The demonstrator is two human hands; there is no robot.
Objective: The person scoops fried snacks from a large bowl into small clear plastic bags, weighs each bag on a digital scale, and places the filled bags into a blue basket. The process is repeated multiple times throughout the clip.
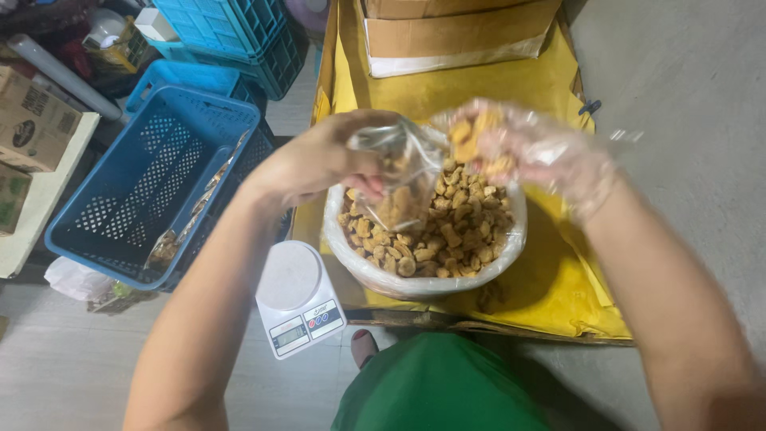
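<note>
Your left hand [331, 160] pinches a clear bag [399, 179] open over the bowl [423, 279]; your gloved right hand [519, 148] grips a handful of snacks [471, 136].

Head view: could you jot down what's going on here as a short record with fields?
left hand: holds open a small clear bag, partly filled
right hand: in a thin plastic glove, holding a handful of snacks at the bag's mouth
bowl: lined with plastic, full of brown snack pieces, on a yellow sheet
scale: white, on the floor beside the bowl, nothing on it
crate: blue, on the left, a few filled bags inside
</note>
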